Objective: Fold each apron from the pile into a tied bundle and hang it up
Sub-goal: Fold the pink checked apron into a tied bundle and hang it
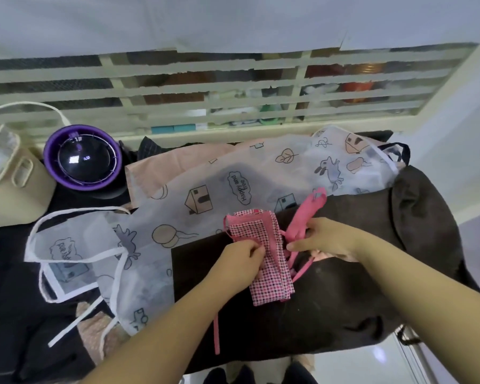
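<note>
A pink checked apron (270,270) lies folded into a narrow strip on a dark brown apron (344,286) spread over the table. My left hand (240,259) pinches the strip's left edge, fingers curled on the cloth. My right hand (320,238) grips a plain pink strap (305,214) just right of the strip. Another pink tie (216,333) hangs down over the front edge. A white printed apron (233,184) with white ties lies behind and to the left. A peach apron (178,159) shows beneath it.
A purple-rimmed bowl with a dark dome lid (82,159) stands at the back left beside a cream basket (9,181). A cream window grille (205,90) runs along the back. White floor tiles (372,358) show at the lower right.
</note>
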